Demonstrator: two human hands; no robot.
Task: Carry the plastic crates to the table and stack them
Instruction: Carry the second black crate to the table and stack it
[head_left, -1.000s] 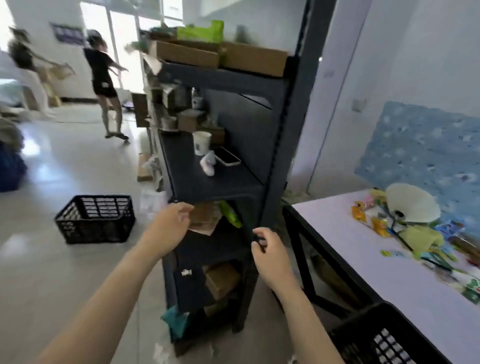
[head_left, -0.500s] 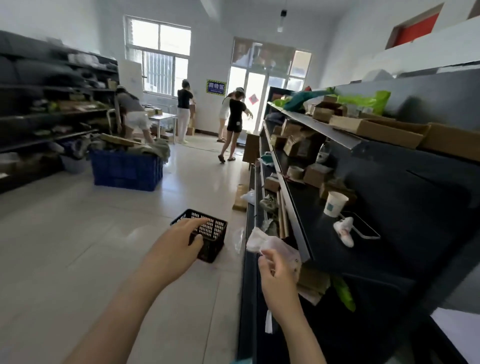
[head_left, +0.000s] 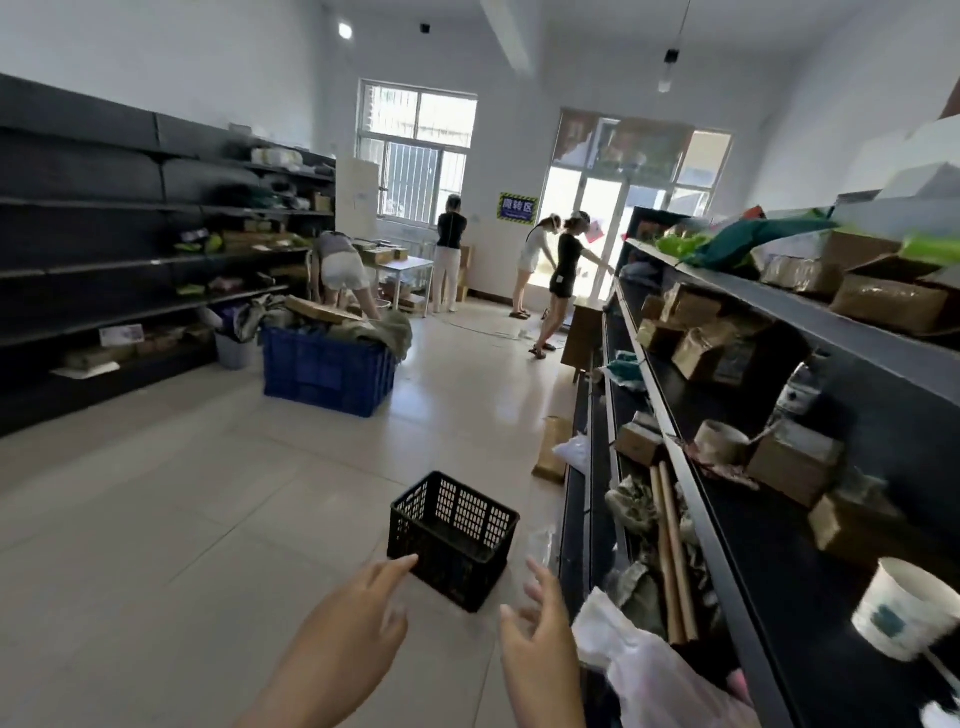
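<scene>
just ahead of both hands, a crate waiting on the floor

left hand (head_left: 358, 623) and right hand (head_left: 540, 634) are out front, fingers spread, empty and apart; the black plastic crate (head_left: 453, 538) sits on the floor just beyond them, beside the shelf (head_left: 737, 519) off the right hand. looks like the reach-in: next, a hand to each rim and lift.

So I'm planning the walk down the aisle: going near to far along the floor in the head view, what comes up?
Black crate → cardboard piece leaning on the shelf base → blue crate → white table.
</scene>
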